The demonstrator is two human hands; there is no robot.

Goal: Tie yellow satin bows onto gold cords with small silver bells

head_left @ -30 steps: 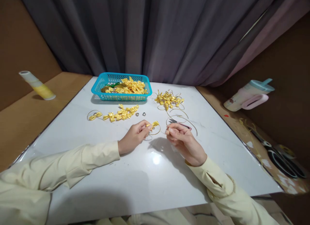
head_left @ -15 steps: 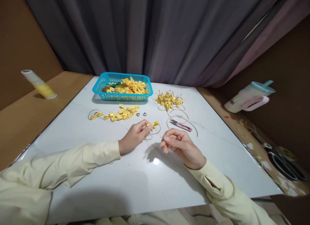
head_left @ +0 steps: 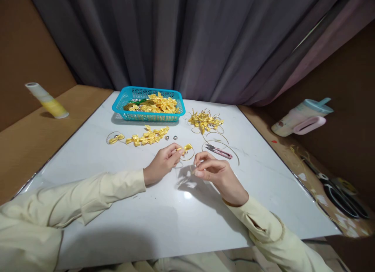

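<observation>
Pinched in my left hand (head_left: pixel 165 161) is a small yellow ribbon bow (head_left: pixel 188 146), with a loop of thin gold cord (head_left: pixel 191 157) curving below it. A tiny silvery piece shows under the bow. My right hand (head_left: pixel 219 176) is closed at the fingertips around the thin end of the cord, just right of the loop. Beyond it lie pink thread snips (head_left: pixel 219 151) among loose cut cords. Several yellow bows (head_left: pixel 149 137) lie in a row behind my left hand, beside two silvery bells (head_left: pixel 175 137).
A blue basket (head_left: pixel 149 118) holding bows and cord stands at the back. Right of it is a heap of corded bows (head_left: pixel 206 120). A spool of yellow ribbon (head_left: pixel 48 102) stands left; a tumbler (head_left: pixel 299 116) and black scissors (head_left: pixel 340 198) are at the right.
My right hand has turned slightly, its fingers bending over and pinching the cord lower. My left hand stays in place with the bow.
</observation>
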